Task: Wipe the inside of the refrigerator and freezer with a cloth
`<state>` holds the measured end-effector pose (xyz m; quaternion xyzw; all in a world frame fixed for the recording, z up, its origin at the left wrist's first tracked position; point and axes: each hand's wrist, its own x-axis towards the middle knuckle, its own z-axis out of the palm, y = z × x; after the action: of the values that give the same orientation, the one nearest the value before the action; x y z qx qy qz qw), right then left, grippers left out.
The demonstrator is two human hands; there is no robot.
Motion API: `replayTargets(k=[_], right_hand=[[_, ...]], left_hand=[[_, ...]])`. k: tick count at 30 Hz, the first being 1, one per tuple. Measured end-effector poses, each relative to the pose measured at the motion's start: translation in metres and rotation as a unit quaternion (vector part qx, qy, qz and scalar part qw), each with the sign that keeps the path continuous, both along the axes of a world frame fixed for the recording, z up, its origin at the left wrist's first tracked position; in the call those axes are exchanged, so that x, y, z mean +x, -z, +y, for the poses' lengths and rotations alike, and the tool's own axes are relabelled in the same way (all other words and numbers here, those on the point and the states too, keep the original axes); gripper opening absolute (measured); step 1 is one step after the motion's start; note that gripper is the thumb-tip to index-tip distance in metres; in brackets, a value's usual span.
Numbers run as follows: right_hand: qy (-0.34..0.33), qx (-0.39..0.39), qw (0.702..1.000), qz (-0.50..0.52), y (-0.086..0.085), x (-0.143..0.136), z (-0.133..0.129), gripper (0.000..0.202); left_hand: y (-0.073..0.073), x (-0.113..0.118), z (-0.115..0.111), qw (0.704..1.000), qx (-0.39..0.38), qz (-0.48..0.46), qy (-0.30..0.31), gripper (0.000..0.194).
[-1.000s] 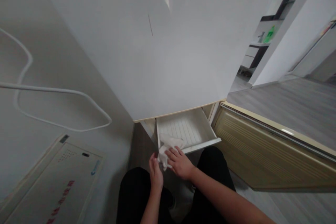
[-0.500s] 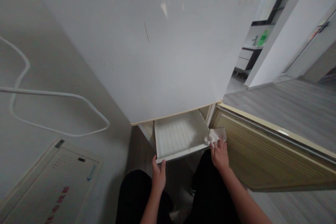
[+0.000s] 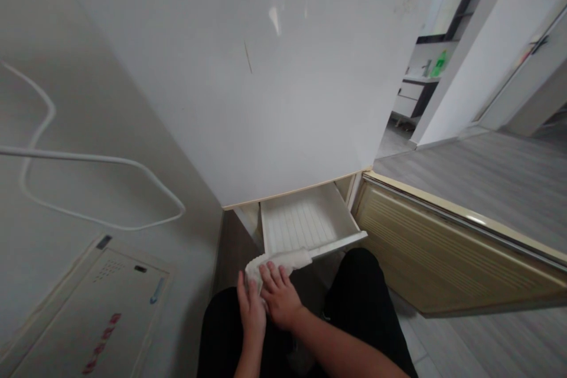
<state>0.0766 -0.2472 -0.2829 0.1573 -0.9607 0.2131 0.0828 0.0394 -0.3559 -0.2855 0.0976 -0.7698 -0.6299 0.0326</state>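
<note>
A white drawer (image 3: 305,221) with a ribbed bottom is pulled part-way out of the lower compartment of a white fridge (image 3: 283,88). A crumpled white cloth (image 3: 290,259) lies over the left part of the drawer's front edge and hangs at its left corner. My right hand (image 3: 282,298) presses it from the front, fingers bent over it. Beside it, my left hand (image 3: 251,306) holds the cloth's left end near that corner, its fingers upright and partly behind the cloth. The hands nearly touch each other.
The lower fridge door (image 3: 443,248) is swung open to the right. A white cable (image 3: 101,158) hangs along the left wall, above a wall box cover (image 3: 119,301) with red characters. My knees (image 3: 361,301) are just below the drawer. A green bottle (image 3: 438,64) stands on a far counter.
My right hand has carried the cloth from the drawer's right corner across to the left. My left hand has shifted from the drawer's corner onto the cloth.
</note>
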Motion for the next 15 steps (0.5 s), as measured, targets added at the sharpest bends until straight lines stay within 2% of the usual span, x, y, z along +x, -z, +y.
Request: replayTargets(k=[2,4,6,8,11,15], right_hand=[[-0.018,-0.002,1.000,0.006,-0.002,-0.002,0.010,0.058],[-0.008,-0.013,1.000,0.014,-0.002,0.002,0.026,0.062],[0.059,-0.025,0.998,0.020,0.001,0.009,0.043,0.063],[0.174,-0.038,0.984,0.025,0.006,0.015,0.061,0.060],[0.366,-0.081,0.926,0.040,0.010,0.017,0.097,0.058],[0.559,-0.192,0.800,0.097,0.009,0.005,0.162,0.077]], left_hand=[[-0.002,0.000,-0.014,1.000,-0.014,-0.002,-0.003,0.070],[-0.001,0.002,-0.022,1.000,-0.025,-0.008,-0.004,0.071],[0.001,0.003,-0.021,1.000,-0.026,-0.015,0.005,0.072],[0.005,0.003,-0.012,0.999,-0.019,-0.020,0.028,0.072],[0.011,0.001,0.010,0.997,-0.020,-0.021,0.075,0.073],[0.016,-0.006,0.037,0.994,-0.043,-0.023,0.100,0.080]])
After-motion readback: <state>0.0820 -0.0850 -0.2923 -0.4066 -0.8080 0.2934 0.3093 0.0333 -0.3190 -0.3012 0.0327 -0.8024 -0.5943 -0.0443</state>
